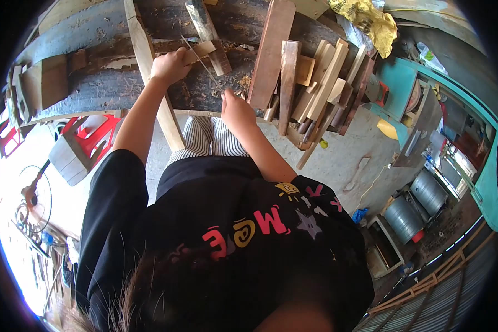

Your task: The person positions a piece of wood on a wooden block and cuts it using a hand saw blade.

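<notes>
My left hand (171,67) is closed around a small light wooden block (200,51) on the dark, worn workbench (113,91). Its far end lies against a short upright-lying wooden batten (209,36). Close to the block's edge runs a thin, long blade-like tool (207,71), slanting down toward my right hand (238,113). The fingers of that hand are curled at its near end; the handle, if any, is hidden. A long pale plank (144,50) crosses the bench beneath my left wrist and sticks out past the front edge.
On the right of the bench stand a broad brown board (271,52) and several wooden-handled tools (327,83). A yellow bag (368,22) lies behind them. At left are a wooden block (45,83) and a red stool (99,135) below. Metal drums (404,218) stand far right.
</notes>
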`<state>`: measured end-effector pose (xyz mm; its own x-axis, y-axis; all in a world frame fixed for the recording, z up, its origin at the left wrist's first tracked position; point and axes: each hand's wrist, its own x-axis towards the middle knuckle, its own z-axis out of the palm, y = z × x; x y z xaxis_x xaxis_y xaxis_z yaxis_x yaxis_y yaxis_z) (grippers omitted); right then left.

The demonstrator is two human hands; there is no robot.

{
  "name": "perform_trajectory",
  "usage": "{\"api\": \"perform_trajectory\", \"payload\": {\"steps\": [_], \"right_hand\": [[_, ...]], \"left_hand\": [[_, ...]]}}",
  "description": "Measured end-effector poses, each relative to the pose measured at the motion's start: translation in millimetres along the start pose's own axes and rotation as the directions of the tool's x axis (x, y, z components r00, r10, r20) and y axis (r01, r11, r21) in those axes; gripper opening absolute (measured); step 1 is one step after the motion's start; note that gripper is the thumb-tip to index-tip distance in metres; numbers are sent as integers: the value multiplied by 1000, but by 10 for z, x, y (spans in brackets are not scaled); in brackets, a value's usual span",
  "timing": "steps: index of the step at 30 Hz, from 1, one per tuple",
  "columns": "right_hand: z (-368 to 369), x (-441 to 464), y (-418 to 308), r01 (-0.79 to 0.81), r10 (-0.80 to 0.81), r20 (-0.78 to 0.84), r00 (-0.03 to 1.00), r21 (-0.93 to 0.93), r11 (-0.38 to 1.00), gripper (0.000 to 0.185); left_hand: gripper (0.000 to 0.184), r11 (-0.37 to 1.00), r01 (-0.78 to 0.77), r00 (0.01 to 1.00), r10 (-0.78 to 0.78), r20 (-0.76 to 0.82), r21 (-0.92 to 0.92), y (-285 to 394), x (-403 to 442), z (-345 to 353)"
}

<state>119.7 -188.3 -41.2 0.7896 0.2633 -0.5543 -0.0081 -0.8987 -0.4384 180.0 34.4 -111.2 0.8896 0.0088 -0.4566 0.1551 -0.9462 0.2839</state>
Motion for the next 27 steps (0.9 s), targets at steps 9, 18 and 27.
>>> {"api": "perform_trajectory", "payload": {"steps": [9, 18, 27], "right_hand": [[39, -30, 82, 165, -120, -315, 941, 118, 979, 16], [158, 851, 211, 354, -292, -516, 806, 24, 935, 49], [590, 823, 58, 373, -240, -470, 849, 211, 904, 54]], "left_hand": [[33, 998, 28, 998, -31, -51, -61, -2, -36, 3], [28, 996, -25, 986, 10, -167, -85, -60, -212, -100], [30, 996, -70, 988, 61, -144, -58, -227, -146, -7]]}}
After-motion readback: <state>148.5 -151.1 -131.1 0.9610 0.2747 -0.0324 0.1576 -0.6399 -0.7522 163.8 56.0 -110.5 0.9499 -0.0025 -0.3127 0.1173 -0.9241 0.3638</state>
